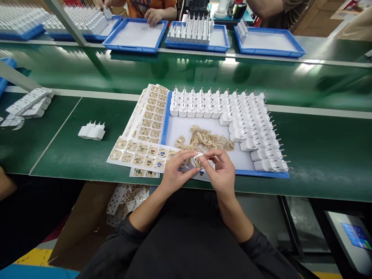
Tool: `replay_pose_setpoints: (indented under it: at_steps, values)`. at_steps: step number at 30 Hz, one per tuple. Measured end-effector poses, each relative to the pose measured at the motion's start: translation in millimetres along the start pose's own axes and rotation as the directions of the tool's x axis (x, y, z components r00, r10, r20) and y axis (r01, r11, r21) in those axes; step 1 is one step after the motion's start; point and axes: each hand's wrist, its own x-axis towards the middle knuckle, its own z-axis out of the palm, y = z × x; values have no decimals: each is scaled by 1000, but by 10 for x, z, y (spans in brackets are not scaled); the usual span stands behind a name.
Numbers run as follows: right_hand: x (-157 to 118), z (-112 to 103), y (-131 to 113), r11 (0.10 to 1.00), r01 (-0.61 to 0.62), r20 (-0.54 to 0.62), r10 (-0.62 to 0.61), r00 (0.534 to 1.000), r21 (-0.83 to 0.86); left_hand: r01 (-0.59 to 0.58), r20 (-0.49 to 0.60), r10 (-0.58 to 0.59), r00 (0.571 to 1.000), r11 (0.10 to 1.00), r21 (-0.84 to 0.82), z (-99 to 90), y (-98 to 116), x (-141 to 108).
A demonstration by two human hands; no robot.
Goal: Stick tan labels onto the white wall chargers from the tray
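Observation:
A small white plug adapter [197, 160] with a tan piece on its face is pinched between my two hands at the tray's front edge. My left hand [176, 170] grips it from the left, while my right hand [221, 170] has thumb and fingers closed on its right side. Under and left of my hands lie sheets of tan stickers [138, 149]. Just behind, a pile of loose tan pieces [207, 138] rests in the blue-edged tray [263, 174], beside rows of white plug adapters [247, 116] with pins up or tilted.
White adapters [92, 130] stand on the green table [66, 155] at left, with more stacked farther left. Across the green belt [130, 69] are blue trays [270, 40] and people's hands. A cardboard box [83, 221] sits below the table's edge.

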Motion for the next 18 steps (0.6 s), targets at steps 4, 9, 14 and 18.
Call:
replay_pose_setpoints:
  at_steps: [4,9,14,18]
  values:
    - [-3,8,9,996,32,-7,-33,999,-85,-5,0,5,1000,1000,5,-2,4,6]
    - [-5,2,36,985,82,1,-83,997,-150,2,0,-2,1000,1000,0,-1,-1,-2]
    - [4,-14,35,969,111,34,-106,994,-222,-3,4,3,1000,1000,5,-4,9,-2]
    - [14,-7,10,928,198,58,-190,980,-316,6,2,-6,1000,1000,-4,-6,-13,-10]
